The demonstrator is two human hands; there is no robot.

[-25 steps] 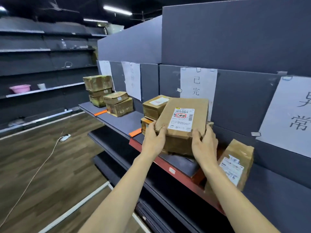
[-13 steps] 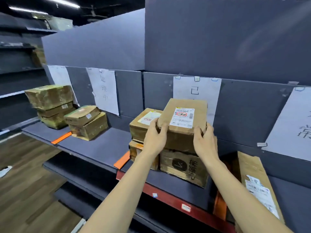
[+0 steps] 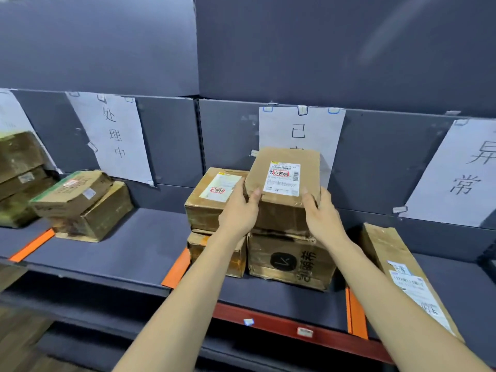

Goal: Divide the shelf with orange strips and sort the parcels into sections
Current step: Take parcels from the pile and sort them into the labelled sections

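On the middle section of a grey shelf (image 3: 150, 245), between two orange strips (image 3: 177, 268), a person's left hand (image 3: 237, 210) and right hand (image 3: 323, 217) each clasp a side of a labelled parcel (image 3: 284, 189) resting on a larger box (image 3: 291, 260), beside a second stack (image 3: 214, 200). Done well, the parcel would be squared flush over the box below, label up, then released evenly so it cannot tip toward the shelf's front edge.
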